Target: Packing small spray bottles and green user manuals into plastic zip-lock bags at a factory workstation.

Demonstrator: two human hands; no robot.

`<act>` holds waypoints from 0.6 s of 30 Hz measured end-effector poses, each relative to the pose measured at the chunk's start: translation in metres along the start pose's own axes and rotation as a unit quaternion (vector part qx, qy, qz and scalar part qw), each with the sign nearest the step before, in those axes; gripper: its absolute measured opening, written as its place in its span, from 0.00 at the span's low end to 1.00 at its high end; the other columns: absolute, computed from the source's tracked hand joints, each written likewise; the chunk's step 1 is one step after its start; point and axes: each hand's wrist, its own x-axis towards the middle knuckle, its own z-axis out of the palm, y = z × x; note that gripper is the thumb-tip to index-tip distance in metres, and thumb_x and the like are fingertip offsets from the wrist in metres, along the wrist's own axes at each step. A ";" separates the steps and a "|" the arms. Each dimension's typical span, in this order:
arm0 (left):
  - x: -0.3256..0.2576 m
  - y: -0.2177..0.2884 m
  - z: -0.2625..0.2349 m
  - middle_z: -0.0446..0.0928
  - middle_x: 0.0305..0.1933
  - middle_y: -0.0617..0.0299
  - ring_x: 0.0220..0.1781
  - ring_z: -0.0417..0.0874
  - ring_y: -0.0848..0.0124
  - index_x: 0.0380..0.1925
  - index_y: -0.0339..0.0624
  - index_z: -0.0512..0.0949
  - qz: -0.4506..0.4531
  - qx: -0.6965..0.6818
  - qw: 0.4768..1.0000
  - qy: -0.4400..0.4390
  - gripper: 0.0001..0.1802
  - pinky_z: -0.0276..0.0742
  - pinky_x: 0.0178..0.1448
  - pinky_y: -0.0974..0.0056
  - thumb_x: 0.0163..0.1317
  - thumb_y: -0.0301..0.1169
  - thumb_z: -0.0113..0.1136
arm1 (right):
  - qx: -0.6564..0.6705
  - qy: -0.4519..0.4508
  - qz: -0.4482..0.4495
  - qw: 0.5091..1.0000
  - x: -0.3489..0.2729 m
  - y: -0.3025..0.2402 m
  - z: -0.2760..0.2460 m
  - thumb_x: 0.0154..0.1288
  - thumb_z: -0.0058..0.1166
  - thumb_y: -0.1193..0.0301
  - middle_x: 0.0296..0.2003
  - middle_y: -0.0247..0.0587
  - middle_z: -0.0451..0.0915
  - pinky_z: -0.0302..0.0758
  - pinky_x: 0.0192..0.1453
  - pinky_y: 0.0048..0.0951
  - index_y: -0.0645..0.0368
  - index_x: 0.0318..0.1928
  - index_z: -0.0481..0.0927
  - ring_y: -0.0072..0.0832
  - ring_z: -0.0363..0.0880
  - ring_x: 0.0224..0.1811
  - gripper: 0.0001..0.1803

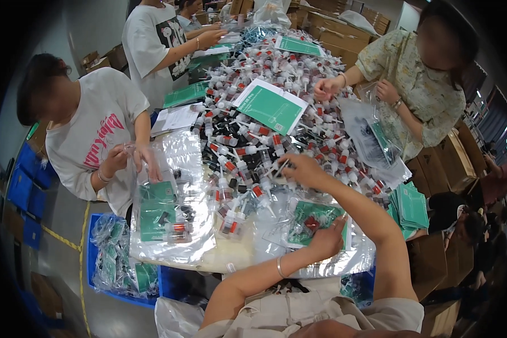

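At the near edge of the table, my left hand (328, 239) is closed at the right side of a clear plastic bag (292, 243). A green booklet (301, 211) lies in or under the film, with a small red part (312, 222) on it. My right hand (303, 170) reaches across above it to the near side of the heap. Its fingers are pinched at a small dark and white piece, too blurred to name. Around it lie small clear bottles (257, 191) with red bands and white nozzle tips, mixed with black parts (242, 135).
Across the heap lies a green-and-white booklet (270, 107). To the left, a person fills a clear bag (158, 208); another at the right holds a bag (372, 135). Green booklets (408, 208) are stacked at right. A blue bin (90, 253) of packed bags stands below left.
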 end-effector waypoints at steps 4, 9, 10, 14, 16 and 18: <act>0.005 -0.015 0.010 0.62 0.62 0.35 0.41 0.79 0.43 0.66 0.37 0.50 0.063 -0.108 0.986 0.107 0.36 0.78 0.39 0.49 0.56 0.25 0.48 | 0.512 -0.046 0.212 0.831 -0.030 0.012 -0.056 0.59 0.58 0.69 0.21 0.31 0.73 0.60 0.18 0.20 0.58 0.43 0.75 0.16 0.66 0.17 0.13; 0.008 0.016 -0.048 0.68 0.59 0.43 0.24 0.79 0.69 0.68 0.43 0.49 -0.098 -0.316 0.941 0.070 0.35 0.76 0.27 0.67 0.60 0.22 0.44 | 0.553 -0.096 0.201 0.803 -0.116 0.016 -0.124 0.62 0.53 0.72 0.17 0.27 0.65 0.51 0.16 0.17 0.61 0.44 0.73 0.12 0.57 0.14 0.11; 0.007 0.022 -0.061 0.68 0.59 0.43 0.24 0.79 0.69 0.68 0.43 0.49 -0.099 -0.317 0.941 0.068 0.35 0.76 0.27 0.67 0.60 0.22 0.44 | 0.528 -0.135 0.223 0.808 -0.130 0.019 -0.131 0.62 0.54 0.70 0.17 0.27 0.66 0.53 0.16 0.17 0.61 0.43 0.74 0.12 0.59 0.14 0.11; 0.010 0.019 -0.070 0.64 0.63 0.43 0.26 0.79 0.67 0.68 0.42 0.48 -0.077 -0.259 0.955 0.125 0.35 0.76 0.30 0.65 0.60 0.21 0.44 | 0.289 -0.231 0.258 0.892 -0.159 0.015 -0.129 0.61 0.57 0.65 0.19 0.31 0.72 0.64 0.21 0.22 0.61 0.39 0.77 0.16 0.67 0.19 0.12; 0.013 0.033 -0.078 0.60 0.65 0.39 0.43 0.80 0.50 0.67 0.37 0.48 0.043 -0.058 0.980 0.186 0.37 0.76 0.44 0.56 0.57 0.19 0.45 | 0.246 -0.240 0.227 0.911 -0.160 0.012 -0.113 0.60 0.57 0.66 0.23 0.35 0.74 0.67 0.28 0.26 0.61 0.41 0.76 0.21 0.70 0.24 0.13; 0.012 0.058 -0.092 0.59 0.65 0.37 0.50 0.75 0.44 0.67 0.34 0.48 0.005 -0.087 0.986 0.140 0.37 0.73 0.50 0.54 0.55 0.19 0.45 | 0.152 -0.257 0.160 0.941 -0.156 0.013 -0.087 0.57 0.59 0.67 0.32 0.42 0.79 0.73 0.40 0.33 0.61 0.43 0.76 0.30 0.76 0.34 0.16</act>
